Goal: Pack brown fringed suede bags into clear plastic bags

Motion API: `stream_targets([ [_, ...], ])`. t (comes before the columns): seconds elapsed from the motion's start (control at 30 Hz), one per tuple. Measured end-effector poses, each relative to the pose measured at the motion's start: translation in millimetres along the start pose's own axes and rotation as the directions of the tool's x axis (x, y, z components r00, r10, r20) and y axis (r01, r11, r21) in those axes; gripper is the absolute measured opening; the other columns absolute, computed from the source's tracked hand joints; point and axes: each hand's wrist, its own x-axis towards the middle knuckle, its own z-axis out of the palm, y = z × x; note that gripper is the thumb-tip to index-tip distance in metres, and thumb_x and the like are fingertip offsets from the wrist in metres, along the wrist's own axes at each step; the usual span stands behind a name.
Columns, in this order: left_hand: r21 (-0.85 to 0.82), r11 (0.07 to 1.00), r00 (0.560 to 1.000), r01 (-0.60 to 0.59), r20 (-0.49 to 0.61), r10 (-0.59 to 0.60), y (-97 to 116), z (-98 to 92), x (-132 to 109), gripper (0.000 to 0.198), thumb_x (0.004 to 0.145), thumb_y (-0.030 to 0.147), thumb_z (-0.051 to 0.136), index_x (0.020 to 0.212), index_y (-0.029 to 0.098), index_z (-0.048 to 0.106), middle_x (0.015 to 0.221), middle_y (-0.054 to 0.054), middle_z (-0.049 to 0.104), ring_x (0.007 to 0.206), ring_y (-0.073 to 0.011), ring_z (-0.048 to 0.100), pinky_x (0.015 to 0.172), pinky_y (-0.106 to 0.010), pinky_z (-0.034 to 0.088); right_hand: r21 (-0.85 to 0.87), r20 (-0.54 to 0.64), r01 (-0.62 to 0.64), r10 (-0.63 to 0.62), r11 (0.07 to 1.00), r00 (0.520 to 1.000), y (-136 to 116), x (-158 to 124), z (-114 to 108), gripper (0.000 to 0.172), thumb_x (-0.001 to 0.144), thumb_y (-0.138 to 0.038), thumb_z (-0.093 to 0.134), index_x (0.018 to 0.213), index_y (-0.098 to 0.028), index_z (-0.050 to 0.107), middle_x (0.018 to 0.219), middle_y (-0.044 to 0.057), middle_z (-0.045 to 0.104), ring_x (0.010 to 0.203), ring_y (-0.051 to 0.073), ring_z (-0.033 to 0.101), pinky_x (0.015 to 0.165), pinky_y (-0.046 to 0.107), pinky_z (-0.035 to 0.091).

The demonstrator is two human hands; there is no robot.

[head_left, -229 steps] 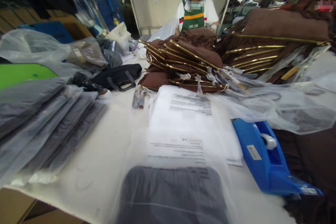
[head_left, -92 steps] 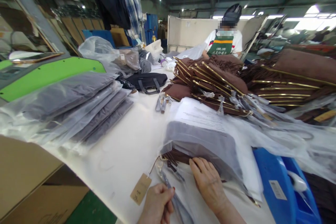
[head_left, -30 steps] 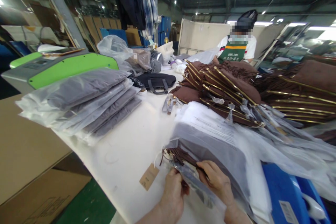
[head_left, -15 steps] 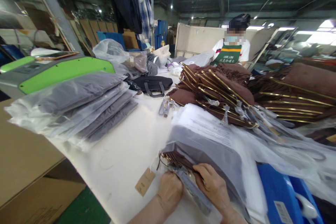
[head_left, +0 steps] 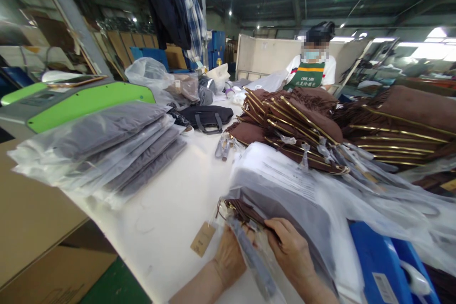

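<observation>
My left hand point(head_left: 228, 259) is closed on the loose flap of the clear plastic bag point(head_left: 285, 194). My right hand point(head_left: 290, 251) lies on the bag's mouth with fingers together, and I can't tell if it's pinching. I reckon that keeps the brown fringed pouch point(head_left: 245, 211) from sliding out. Its kraft paper hang tag point(head_left: 202, 239) lies just left of my left hand, and a blue plastic tape dispenser point(head_left: 384, 266) sits right of my right. The white table point(head_left: 171, 199) is crowded, it's a warehouse-type room, and a person in a green apron point(head_left: 309, 76) is far ahead.

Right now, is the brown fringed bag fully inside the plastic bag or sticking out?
Partly out: one end of the brown fringed bag protrudes from the open plastic bag.
</observation>
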Motion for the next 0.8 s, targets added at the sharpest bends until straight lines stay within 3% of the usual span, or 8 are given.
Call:
stream_targets([
  [0.07,0.082,0.996,0.999,-0.033,-0.024,0.035,-6,1.6,-1,0.018,0.056,0.008,0.073,0.060,0.024,0.066,0.080,-0.005,0.064,0.100,-0.0289,0.051,0.106,-0.038,0.020,0.009,0.008,-0.009,0.009,1.000,1.000,2,0,1,0.017,0.084,-0.014,0.044,0.092,-0.021,0.057,0.082,0.003,0.063,0.076,0.015,0.061,0.066,0.026,0.052],
  [0.13,0.066,0.998,0.993,-0.019,-0.117,0.026,-14,6.5,-3,0.012,0.061,0.014,0.072,0.061,0.023,0.064,0.080,-0.006,0.063,0.093,-0.0269,0.053,0.099,-0.037,0.032,0.022,0.011,-0.021,0.020,1.000,1.000,3,0,2,0.016,0.084,-0.015,0.045,0.092,-0.022,0.057,0.082,0.002,0.063,0.076,0.015,0.062,0.066,0.026,0.052],
  [0.2,-0.012,1.000,0.977,0.023,-0.214,-0.025,-22,13.7,-3,0.009,0.066,0.024,0.069,0.072,0.021,0.063,0.080,-0.005,0.063,0.083,-0.0234,0.057,0.082,-0.034,0.045,0.028,0.005,-0.022,0.021,0.999,1.000,5,-1,4,0.016,0.084,-0.016,0.045,0.092,-0.022,0.057,0.082,0.002,0.063,0.076,0.015,0.062,0.066,0.026,0.052],
  [0.27,-0.139,0.988,0.955,0.073,-0.276,-0.109,-28,20.8,-1,0.023,0.067,0.033,0.068,0.083,0.018,0.060,0.079,-0.005,0.063,0.071,-0.0189,0.059,0.063,-0.028,0.048,0.033,0.004,-0.020,0.020,0.999,1.000,5,-2,5,0.016,0.084,-0.017,0.045,0.092,-0.022,0.057,0.081,0.002,0.064,0.075,0.015,0.062,0.066,0.026,0.052],
  [0.37,-0.303,0.943,0.925,0.139,-0.300,-0.233,-33,27.9,5,0.041,0.061,0.043,0.069,0.088,0.015,0.055,0.079,-0.005,0.062,0.060,-0.0136,0.060,0.049,-0.020,0.044,0.035,0.018,-0.029,0.029,0.999,0.999,6,-2,6,0.016,0.084,-0.016,0.045,0.091,-0.021,0.057,0.081,0.003,0.063,0.075,0.015,0.062,0.066,0.026,0.051],
  [0.47,-0.369,0.909,0.905,0.193,-0.291,-0.310,-33,31.2,11,0.046,0.058,0.048,0.063,0.088,0.015,0.052,0.072,-0.003,0.061,0.048,-0.0100,0.057,0.038,-0.016,0.036,0.025,0.026,-0.031,0.031,0.999,0.999,6,-2,7,0.014,0.084,-0.016,0.046,0.090,-0.021,0.057,0.080,0.002,0.063,0.075,0.014,0.061,0.067,0.025,0.050],
  [0.6,-0.370,0.892,0.889,0.261,-0.269,-0.371,-31,34.0,12,0.041,0.058,0.047,0.061,0.084,0.016,0.050,0.053,0.003,0.056,0.030,-0.0062,0.043,0.029,-0.015,0.020,0.015,0.041,-0.038,0.037,0.999,0.998,6,-2,7,0.013,0.083,-0.017,0.047,0.090,-0.022,0.056,0.080,0.001,0.063,0.075,0.014,0.061,0.066,0.025,0.050],
  [0.8,-0.331,0.883,0.857,0.332,-0.287,-0.429,-25,38.4,15,0.024,0.062,0.035,0.063,0.071,0.018,0.048,0.042,0.007,0.049,0.026,-0.0047,0.035,0.028,-0.015,0.020,0.010,0.054,-0.035,0.034,0.999,0.998,6,-2,6,0.016,0.082,-0.013,0.044,0.090,-0.021,0.056,0.081,0.002,0.062,0.075,0.014,0.061,0.067,0.025,0.049],
])
